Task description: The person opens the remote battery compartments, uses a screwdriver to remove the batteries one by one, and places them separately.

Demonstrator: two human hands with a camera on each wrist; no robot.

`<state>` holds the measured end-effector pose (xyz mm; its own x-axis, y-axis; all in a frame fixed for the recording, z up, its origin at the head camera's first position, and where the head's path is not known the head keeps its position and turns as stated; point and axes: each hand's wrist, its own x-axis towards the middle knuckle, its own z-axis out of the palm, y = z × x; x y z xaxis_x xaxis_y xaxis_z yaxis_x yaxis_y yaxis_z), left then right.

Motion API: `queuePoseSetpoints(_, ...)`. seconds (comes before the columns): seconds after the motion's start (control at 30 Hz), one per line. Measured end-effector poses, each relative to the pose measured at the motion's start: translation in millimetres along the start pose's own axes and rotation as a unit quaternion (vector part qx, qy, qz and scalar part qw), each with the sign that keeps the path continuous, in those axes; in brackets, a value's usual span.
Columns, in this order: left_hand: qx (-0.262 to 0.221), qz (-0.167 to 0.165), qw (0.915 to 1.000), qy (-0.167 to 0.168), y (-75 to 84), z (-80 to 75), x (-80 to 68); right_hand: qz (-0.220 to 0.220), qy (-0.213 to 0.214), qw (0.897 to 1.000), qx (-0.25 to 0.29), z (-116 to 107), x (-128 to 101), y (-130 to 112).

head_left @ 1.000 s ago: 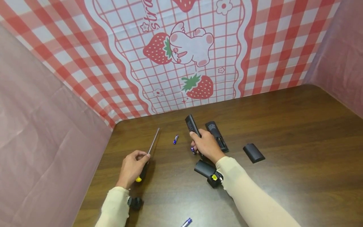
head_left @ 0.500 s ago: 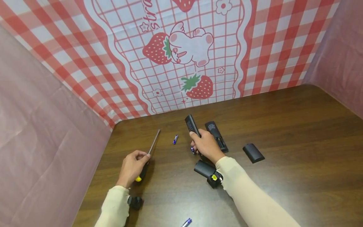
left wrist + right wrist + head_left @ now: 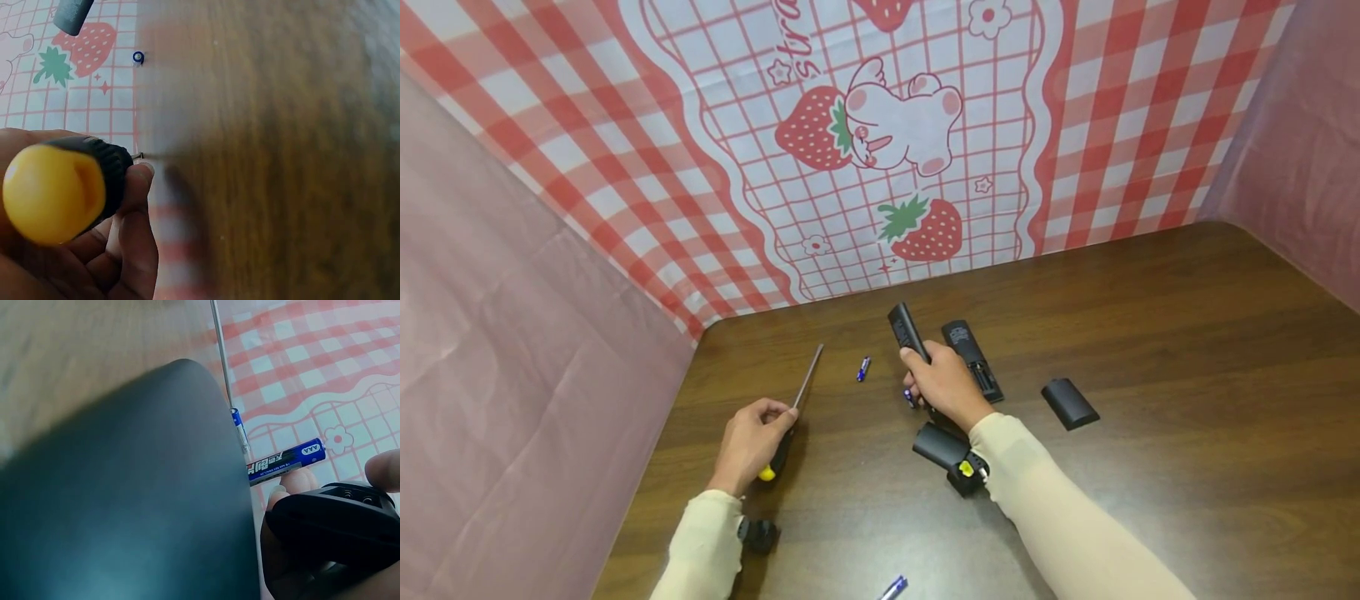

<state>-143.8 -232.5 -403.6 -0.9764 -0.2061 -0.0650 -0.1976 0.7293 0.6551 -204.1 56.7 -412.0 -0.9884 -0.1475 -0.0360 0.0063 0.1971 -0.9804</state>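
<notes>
Gripping a black remote (image 3: 912, 335) mid-frame with a AAA battery (image 3: 285, 462) pinched beneath, the right hand (image 3: 946, 385) seems mid battery-fitting; left hand (image 3: 749, 442) clasps a screwdriver (image 3: 790, 412) lower left. Next: seat the cell squarely.

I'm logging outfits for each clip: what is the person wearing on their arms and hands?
Both arms wear long, close-fitting cream sleeves, left and right, ending at the wrists. A small black camera unit is strapped under each wrist; the right one has a yellow spot. The hands are bare.

Second black remote (image 3: 973, 360) lies at frame centre. Battery cover (image 3: 1070, 403) right of centre. Loose batteries (image 3: 864, 367) centre-left and at bottom edge (image 3: 892, 587). Strawberry-print backdrop (image 3: 880, 150) across top.
</notes>
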Motion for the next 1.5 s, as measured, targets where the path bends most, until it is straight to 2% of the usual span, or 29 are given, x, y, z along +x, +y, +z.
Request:
queuePoseSetpoints(0.23,0.026,0.018,0.9995,0.005,0.1,0.0,1.8,-0.003,0.000,1.000,-0.001,-0.2,0.8,0.6)
queuePoseSetpoints(0.73,0.038,0.012,0.9992,0.002,0.4,-0.7,3.0,-0.002,-0.001,1.000,-0.001,-0.5,0.9,-0.1)
queuePoseSetpoints(1.2,0.052,0.022,0.9984,0.003,-0.1,0.9,3.5,-0.006,0.002,1.000,-0.002,-0.4,0.8,0.2)
queuePoseSetpoints(1.5,0.055,0.011,0.9984,-0.010,0.2,0.0,3.1,-0.007,0.001,1.000,-0.010,0.5,0.9,1.7)
